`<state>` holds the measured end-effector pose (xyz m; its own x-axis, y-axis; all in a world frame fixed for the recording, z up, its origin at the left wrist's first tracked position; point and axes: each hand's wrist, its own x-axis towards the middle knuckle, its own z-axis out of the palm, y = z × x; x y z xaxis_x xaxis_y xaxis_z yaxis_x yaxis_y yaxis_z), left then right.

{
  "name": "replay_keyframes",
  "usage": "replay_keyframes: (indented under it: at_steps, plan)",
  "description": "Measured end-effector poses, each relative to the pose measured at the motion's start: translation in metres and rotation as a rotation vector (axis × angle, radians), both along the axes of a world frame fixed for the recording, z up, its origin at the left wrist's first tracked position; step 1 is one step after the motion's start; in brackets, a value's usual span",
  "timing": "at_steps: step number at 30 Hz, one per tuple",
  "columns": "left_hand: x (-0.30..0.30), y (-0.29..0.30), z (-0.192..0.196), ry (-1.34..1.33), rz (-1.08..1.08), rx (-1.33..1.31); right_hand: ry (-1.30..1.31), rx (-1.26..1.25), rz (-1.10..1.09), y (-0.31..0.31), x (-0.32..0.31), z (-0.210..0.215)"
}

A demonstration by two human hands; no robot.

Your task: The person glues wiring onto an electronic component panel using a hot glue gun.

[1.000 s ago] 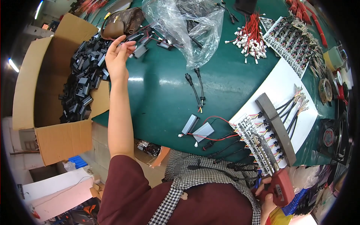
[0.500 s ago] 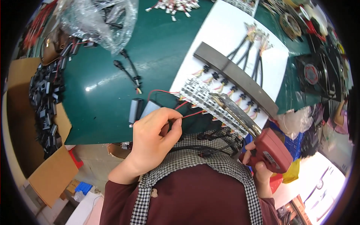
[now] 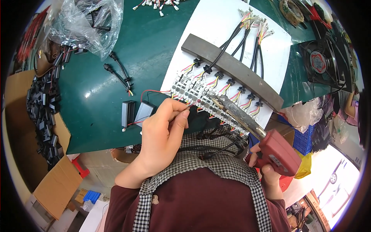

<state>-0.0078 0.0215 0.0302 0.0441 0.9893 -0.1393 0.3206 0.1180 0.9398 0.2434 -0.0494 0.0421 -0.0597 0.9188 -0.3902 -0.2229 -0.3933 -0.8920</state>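
Observation:
My left hand (image 3: pixel 162 135) pinches thumb and forefinger together on a thin red wire, mostly hidden by the fingertips, at the near edge of a strip of small circuit boards (image 3: pixel 190 89). In my right hand (image 3: pixel 270 176) is a soldering gun with a dark red body (image 3: pixel 279 152). Its long metal barrel (image 3: pixel 247 120) slants up and left over the boards, the tip above their middle. Black cables with yellow, red and black wire ends (image 3: pixel 218 79) run along the strip's far side. Two grey metal cases (image 3: pixel 145 114) with red wires lie left of the strip.
A dark metal bar (image 3: pixel 235 71) lies across the cables on a white sheet (image 3: pixel 208 19). Two loose black cables (image 3: pixel 119 73) and a clear plastic bag (image 3: pixel 83 29) are on the green table (image 3: pixel 92 127). A fan (image 3: pixel 319 62) stands right; a carton of black parts (image 3: pixel 19 116), left.
The table and everything on it have shifted left and slightly up in view. My left fingertips have come closer to the board strip, and the soldering gun's tip has moved slightly left.

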Motion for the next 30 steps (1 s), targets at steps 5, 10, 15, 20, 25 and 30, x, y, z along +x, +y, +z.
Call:
replay_keyframes:
  at_steps: [5, 10, 15, 20, 25, 30]
  plan:
    - [-0.002, 0.002, 0.002, 0.101, -0.058, -0.047, -0.082, 0.019, 0.033, 0.0, 0.0, -0.001]
    - [0.002, 0.002, -0.001, 0.233, -0.004, 0.088, 0.103, -0.071, -0.024, 0.0, 0.002, 0.002]
    - [0.001, 0.001, -0.009, 0.356, -0.009, 0.251, 0.09, -0.077, -0.011, 0.0, 0.003, 0.001]
    - [0.002, 0.003, -0.012, 0.437, -0.017, 0.309, 0.092, -0.054, 0.008, -0.005, 0.005, -0.003]
    - [0.003, 0.003, -0.01, 0.29, 0.065, 0.142, 0.047, 0.004, 0.03, -0.009, 0.006, -0.007]
    - [0.001, 0.005, -0.009, 0.232, 0.076, 0.075, 0.0, 0.058, 0.115, -0.009, 0.01, -0.013]
